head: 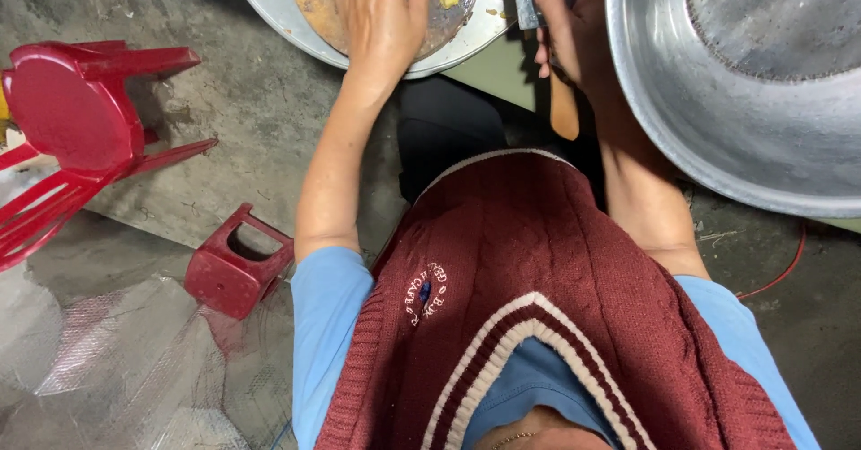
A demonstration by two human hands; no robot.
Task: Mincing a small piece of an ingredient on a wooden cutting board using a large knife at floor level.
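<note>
View: looking straight down a maroon knitted vest [538, 307] over a blue shirt, toward a pale green surface [489, 69].
Left hand [381, 11]: spread open, palm pressed flat on a round brown slab [314, 2] in a shallow metal tray [448, 51], seemingly to steady it.
Right hand [574, 38]: closed around a scraper [543, 6] with a wooden handle, its metal blade at the tray's rim, angled as if for scraping.
Beside it: a large empty metal basin [717, 127].
Floor: grey concrete; overturned red plastic stools [72, 118] to the left.
</note>
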